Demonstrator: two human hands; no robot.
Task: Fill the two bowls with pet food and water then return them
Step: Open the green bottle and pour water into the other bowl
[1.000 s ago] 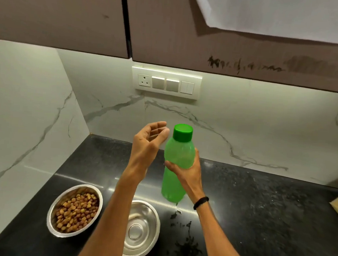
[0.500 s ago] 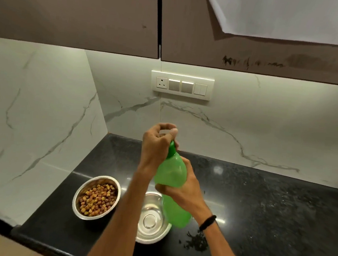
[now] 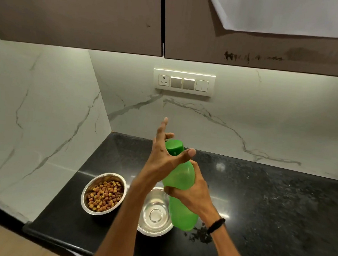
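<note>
My right hand point(image 3: 192, 193) grips the middle of a green plastic bottle point(image 3: 181, 182), held tilted above the counter. Its green cap point(image 3: 174, 147) is on the neck. My left hand point(image 3: 162, 158) is at the cap with fingers spread, thumb against the cap's side, palm touching it. Below, a steel bowl point(image 3: 89, 186) full of brown pet food pellets stands on the black counter. Right beside it, an empty steel bowl point(image 3: 155, 214) sits under the bottle's base, partly hidden by my left forearm.
The black stone countertop point(image 3: 269, 208) runs into a marble corner; its front edge is at lower left. Dark crumbs point(image 3: 199, 233) lie right of the empty bowl. A switch and socket panel point(image 3: 183, 82) is on the back wall under brown cabinets point(image 3: 92, 13).
My left hand went from open beside the cap, to closed over it, to fingers spread at the cap again. The bottle tilted and shifted over the empty bowl. My view drew back.
</note>
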